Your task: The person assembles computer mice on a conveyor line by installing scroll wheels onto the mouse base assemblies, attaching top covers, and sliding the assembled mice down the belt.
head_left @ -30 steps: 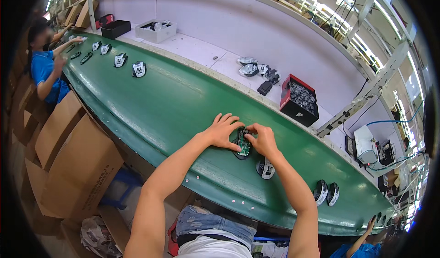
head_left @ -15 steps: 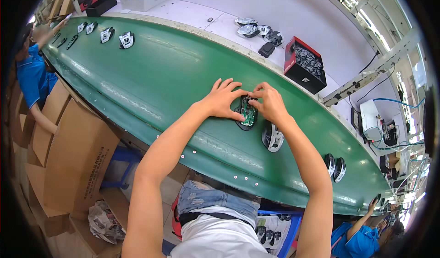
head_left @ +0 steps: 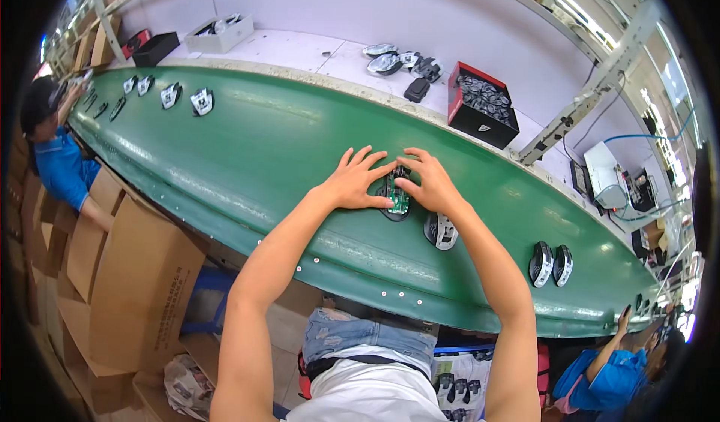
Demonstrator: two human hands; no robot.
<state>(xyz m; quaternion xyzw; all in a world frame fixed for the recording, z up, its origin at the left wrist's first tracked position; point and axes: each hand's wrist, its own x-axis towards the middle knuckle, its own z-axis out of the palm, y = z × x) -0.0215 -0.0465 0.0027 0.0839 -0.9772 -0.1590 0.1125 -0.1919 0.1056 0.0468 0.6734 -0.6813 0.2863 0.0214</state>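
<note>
An opened computer mouse base with a green circuit board lies on the green conveyor belt in front of me. My left hand grips it from the left, thumb by the lower end of the board and index finger at the upper end, the other fingers spread. From the right, my right hand holds its upper part, the thumb over the board and the index finger at the far tip. A silver-and-black mouse shell lies just right of the base, partly behind my right wrist.
Two mouse shells lie farther right on the belt; several others lie far left. On the ledge beyond stand a red-and-black box of small dark parts and a loose group of mouse parts. Cardboard boxes stand left; co-workers in blue sit at both ends.
My right fingers have gone from a close pinch at the board's upper end to a wider hold across it. The left hand keeps its hold. The whole view has shifted slightly.
</note>
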